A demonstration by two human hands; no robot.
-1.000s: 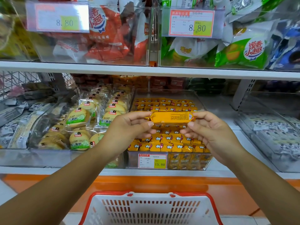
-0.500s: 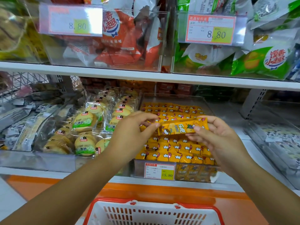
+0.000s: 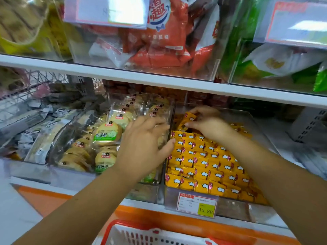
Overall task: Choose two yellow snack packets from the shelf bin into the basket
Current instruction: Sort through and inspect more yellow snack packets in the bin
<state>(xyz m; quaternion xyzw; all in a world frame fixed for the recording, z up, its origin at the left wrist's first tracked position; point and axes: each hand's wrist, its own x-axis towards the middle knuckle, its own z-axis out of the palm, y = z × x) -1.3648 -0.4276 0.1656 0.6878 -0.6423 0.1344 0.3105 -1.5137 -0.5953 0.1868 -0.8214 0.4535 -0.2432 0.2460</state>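
Head view shows the right hand (image 3: 208, 126) deep in the shelf bin (image 3: 238, 210). Its thumb and curled fingers pinch one yellow snack packet (image 3: 189, 117), which stands tilted at the bin's far left corner. The packed rows of yellow packets (image 3: 203, 165) fill the bin on the near side of that grip. The step in hand looks like drawing this packet out. To do it well, lift it straight up until it clears its neighbours, and only then bring it back toward the person, so the tight rows are not dragged out of order. The wrappers look slick, so a pinch on the packet's body should hold better than one on a crimped end. The basket (image 3: 134, 235) lies well below the grip and nearer the person. Only its far edge is in view, and no packet shows in that part, so both picks seem yet to land. The right forearm reaches in from the lower right, back of the hand up, fingers pointing left toward the corner. Left of the grip, across the clear divider wall (image 3: 170, 121), the left hand (image 3: 141, 140) is palm down with fingers spread and relaxed, holding nothing. It hovers over the round biscuit packs (image 3: 106, 135) with its thumb at the divider, though I cannot tell whether it presses there.
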